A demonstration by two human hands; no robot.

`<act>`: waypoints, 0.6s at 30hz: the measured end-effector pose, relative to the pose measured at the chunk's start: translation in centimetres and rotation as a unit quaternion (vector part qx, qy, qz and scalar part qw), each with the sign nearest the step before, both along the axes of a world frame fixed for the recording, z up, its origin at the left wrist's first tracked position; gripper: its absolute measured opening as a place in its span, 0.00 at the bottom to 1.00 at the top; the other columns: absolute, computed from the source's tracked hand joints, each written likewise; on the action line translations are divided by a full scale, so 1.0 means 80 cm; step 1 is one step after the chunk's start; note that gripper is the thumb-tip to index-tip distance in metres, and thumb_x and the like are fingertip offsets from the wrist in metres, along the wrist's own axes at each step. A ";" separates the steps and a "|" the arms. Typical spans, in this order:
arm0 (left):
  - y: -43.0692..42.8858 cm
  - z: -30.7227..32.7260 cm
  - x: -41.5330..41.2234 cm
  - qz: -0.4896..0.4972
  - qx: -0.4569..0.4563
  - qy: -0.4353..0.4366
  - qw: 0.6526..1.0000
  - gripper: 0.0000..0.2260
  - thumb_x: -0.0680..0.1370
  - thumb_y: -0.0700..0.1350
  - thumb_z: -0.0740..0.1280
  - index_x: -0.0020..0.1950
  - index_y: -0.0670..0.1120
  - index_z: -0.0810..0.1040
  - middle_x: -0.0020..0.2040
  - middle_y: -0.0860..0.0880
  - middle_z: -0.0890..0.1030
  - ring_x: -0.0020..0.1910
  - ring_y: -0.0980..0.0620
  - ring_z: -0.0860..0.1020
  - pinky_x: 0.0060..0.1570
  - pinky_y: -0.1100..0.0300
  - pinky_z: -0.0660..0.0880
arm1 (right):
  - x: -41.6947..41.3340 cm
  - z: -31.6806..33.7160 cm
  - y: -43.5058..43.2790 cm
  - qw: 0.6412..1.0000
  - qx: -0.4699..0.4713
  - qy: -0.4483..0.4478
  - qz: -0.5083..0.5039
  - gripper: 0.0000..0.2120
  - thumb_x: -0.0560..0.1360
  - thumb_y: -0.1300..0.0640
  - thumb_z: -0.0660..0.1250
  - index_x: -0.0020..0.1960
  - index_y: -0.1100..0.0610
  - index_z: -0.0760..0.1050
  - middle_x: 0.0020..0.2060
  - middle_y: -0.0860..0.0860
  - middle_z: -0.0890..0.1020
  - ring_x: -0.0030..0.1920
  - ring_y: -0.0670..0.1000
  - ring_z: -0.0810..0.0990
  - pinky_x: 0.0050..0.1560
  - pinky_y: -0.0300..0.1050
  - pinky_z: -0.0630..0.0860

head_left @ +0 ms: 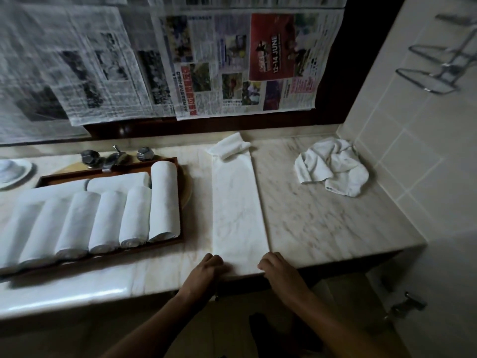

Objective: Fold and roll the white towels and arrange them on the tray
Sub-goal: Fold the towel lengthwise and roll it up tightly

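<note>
On the L, the tray [116, 169] is sitting on the marble counter [322, 215], w/ rolled towels [136, 215] packed side by side. Just R of it, the left hand [206, 267] and right hand [277, 266] are each curling fingers onto a near corner of the folded towel [237, 208], apparently pinching it. Its long axis is running straight away from the person toward the newspapers [245, 63], both hands equally near, so rolling prob. goes forward. Further R, a crumpled towel [333, 169] is lying by the tiled wall [413, 125].
</note>
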State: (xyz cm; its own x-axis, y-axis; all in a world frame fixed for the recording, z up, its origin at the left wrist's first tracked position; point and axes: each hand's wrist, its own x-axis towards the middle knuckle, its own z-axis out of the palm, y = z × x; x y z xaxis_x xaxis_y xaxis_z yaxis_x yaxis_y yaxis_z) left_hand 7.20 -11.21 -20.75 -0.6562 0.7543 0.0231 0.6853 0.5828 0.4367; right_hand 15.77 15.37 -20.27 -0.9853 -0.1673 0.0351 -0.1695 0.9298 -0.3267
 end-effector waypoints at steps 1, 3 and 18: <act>0.002 0.001 -0.004 -0.003 0.003 0.006 1.000 0.14 0.76 0.48 0.70 0.61 0.54 0.83 0.53 0.54 0.79 0.52 0.55 0.69 0.47 0.62 0.72 | -0.002 0.002 0.002 1.000 -0.007 -0.003 0.003 0.14 0.70 0.67 0.68 0.52 0.53 0.74 0.53 0.49 0.75 0.53 0.52 0.76 0.42 0.48 0.77; 0.004 -0.004 -0.011 -0.014 -0.004 0.020 1.000 0.12 0.75 0.50 0.68 0.58 0.55 0.83 0.50 0.55 0.79 0.50 0.56 0.68 0.46 0.64 0.70 | -0.004 0.004 0.009 1.000 -0.006 -0.008 0.013 0.10 0.72 0.65 0.68 0.51 0.53 0.74 0.52 0.49 0.76 0.52 0.51 0.76 0.42 0.49 0.76; 0.007 0.001 0.003 -0.009 -0.024 0.034 0.999 0.14 0.73 0.50 0.68 0.58 0.57 0.81 0.48 0.56 0.78 0.47 0.54 0.74 0.42 0.59 0.73 | -0.005 0.006 0.033 1.000 -0.018 -0.014 0.014 0.05 0.75 0.55 0.69 0.50 0.47 0.76 0.48 0.42 0.79 0.51 0.47 0.75 0.50 0.42 0.68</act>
State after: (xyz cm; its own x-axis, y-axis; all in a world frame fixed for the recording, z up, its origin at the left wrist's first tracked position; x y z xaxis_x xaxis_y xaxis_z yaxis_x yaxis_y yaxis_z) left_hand 7.42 -10.67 -20.63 -0.6407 0.7672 0.0295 0.7227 0.5897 0.3604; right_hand 15.35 18.04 -19.83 -0.9807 -0.1948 0.0141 -0.1864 0.9120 -0.3654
